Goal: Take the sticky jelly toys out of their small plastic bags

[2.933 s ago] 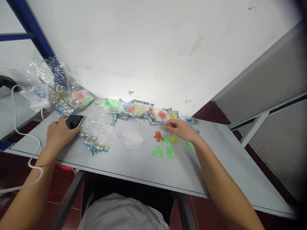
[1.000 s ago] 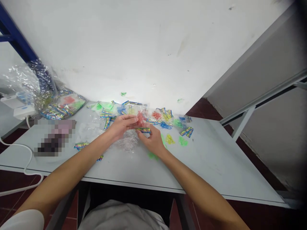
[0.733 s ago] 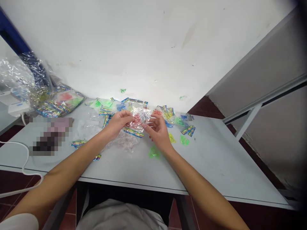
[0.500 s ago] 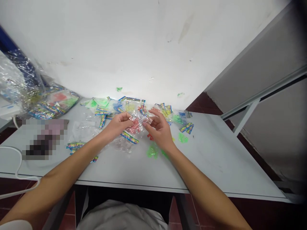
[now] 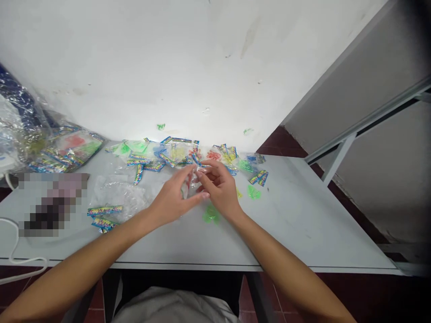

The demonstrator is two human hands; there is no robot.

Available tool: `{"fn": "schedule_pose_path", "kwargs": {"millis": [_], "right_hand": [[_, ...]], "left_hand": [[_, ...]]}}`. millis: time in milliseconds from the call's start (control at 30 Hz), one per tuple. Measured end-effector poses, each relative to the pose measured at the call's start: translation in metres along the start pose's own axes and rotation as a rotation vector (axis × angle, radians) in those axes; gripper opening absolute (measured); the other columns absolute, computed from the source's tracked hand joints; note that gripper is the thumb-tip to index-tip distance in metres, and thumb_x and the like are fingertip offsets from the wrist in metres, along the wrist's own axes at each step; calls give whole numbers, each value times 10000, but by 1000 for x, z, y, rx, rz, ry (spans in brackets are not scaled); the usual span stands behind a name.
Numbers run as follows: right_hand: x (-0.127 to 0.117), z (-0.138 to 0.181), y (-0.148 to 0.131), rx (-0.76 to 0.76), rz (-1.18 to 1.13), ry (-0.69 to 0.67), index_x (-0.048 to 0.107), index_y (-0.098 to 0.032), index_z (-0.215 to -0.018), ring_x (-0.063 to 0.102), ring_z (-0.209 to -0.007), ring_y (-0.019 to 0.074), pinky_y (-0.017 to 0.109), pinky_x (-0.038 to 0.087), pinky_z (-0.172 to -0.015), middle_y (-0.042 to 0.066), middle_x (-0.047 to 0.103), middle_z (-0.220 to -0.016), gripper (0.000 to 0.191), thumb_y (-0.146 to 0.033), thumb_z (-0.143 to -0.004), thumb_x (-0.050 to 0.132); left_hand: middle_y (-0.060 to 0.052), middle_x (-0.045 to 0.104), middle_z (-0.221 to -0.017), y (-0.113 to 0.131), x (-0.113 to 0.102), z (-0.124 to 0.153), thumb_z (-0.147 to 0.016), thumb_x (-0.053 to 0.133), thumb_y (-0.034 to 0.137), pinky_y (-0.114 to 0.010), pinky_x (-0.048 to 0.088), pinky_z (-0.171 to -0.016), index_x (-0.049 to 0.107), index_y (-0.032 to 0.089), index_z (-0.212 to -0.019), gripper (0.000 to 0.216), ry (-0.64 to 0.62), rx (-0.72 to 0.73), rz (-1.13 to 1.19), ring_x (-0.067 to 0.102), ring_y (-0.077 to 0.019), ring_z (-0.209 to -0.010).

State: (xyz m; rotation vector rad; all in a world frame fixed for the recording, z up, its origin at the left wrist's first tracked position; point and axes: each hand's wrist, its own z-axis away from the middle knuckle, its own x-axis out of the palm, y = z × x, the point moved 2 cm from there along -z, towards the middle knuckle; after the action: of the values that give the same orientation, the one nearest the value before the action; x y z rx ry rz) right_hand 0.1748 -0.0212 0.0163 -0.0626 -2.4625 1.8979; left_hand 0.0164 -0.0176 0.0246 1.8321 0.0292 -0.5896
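Between my two hands is a small clear plastic bag (image 5: pixel 193 180), mostly hidden by my fingers; a bit of red shows in it. My left hand (image 5: pixel 171 197) curves round the bag's left side, its thumb reaching across to the right fingers. My right hand (image 5: pixel 220 188) pinches the bag's upper edge between thumb and fingers. Just below the right hand lies a green soft plastic figure (image 5: pixel 211 214) on the table. Another green figure (image 5: pixel 254 192) is to its right. Behind the hands, bagged red pieces (image 5: pixel 214 155) and yellow pieces (image 5: pixel 178 153) lie along the wall.
Clear bags (image 5: pixel 117 193) and colourful header strips (image 5: pixel 104 210) lie left of my hands on the grey table (image 5: pixel 303 224). A large filled plastic bag (image 5: pixel 74 148) stands at the far left, near a blurred-out object (image 5: pixel 54 204) and a white cable (image 5: pixel 15 242). Green figures (image 5: pixel 161 127) stick to the wall.
The bag has turned and is now largely covered by my hands. My left hand has moved in and opened round it, its thumb lower. The colourful strip below the bag no longer shows.
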Motion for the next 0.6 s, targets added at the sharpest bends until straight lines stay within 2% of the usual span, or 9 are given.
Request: {"fn": "schedule_pose_path", "kwargs": {"millis": [100, 200, 267, 333, 433, 600], "right_hand": [[2, 6, -5, -83, 69, 7, 595, -295, -1176, 668, -777, 166, 298, 573, -589, 26, 690, -942, 330, -420, -878, 665], [2, 8, -9, -165, 126, 28, 584, -304, -1183, 657, -769, 163, 297, 547, -569, 36, 693, -1020, 340, -372, -866, 684], [1, 7, -11, -243, 225, 60, 623, -295, -1104, 637, -746, 155, 296, 522, -553, 37, 676, -1037, 254, -335, -861, 686], [-1, 6, -11, -328, 361, 89, 663, -280, -993, 604, -717, 146, 297, 505, -544, 39, 657, -1020, 134, -310, -863, 679], [-1, 3, -8, -397, 522, 79, 688, -273, -948, 592, -742, 159, 302, 505, -545, 52, 644, -1019, 96, -306, -857, 690], [-2, 2, -1, -419, 638, 58, 696, -264, -967, 614, -847, 196, 332, 527, -612, 66, 637, -1026, 112, -324, -877, 666]], "left_hand": [[-90, 660, -1281, -3, 3, -2, -791, 745, 421, -422, 516, -946, 521, 278, -1419, 682, -145, -143, 359, 635, -285, -1136], [-65, 747, -1037, -8, -2, -9, -790, 742, 382, -379, 525, -854, 673, 237, -1247, 484, -113, -257, 525, 685, -241, -948], [-61, 760, -963, -11, -7, -13, -759, 765, 371, -368, 514, -850, 745, 205, -1081, 363, -51, -321, 572, 687, -225, -899], [-69, 763, -951, -11, -10, -15, -735, 780, 364, -366, 506, -858, 769, 185, -976, 301, -51, -356, 607, 686, -224, -897], [-68, 761, -923, -9, -11, -15, -726, 784, 337, -358, 498, -855, 776, 175, -930, 261, -94, -369, 600, 681, -221, -889], [-59, 754, -863, -7, -11, -14, -734, 766, 312, -346, 500, -828, 779, 170, -895, 215, -130, -362, 589, 680, -216, -864]]}}
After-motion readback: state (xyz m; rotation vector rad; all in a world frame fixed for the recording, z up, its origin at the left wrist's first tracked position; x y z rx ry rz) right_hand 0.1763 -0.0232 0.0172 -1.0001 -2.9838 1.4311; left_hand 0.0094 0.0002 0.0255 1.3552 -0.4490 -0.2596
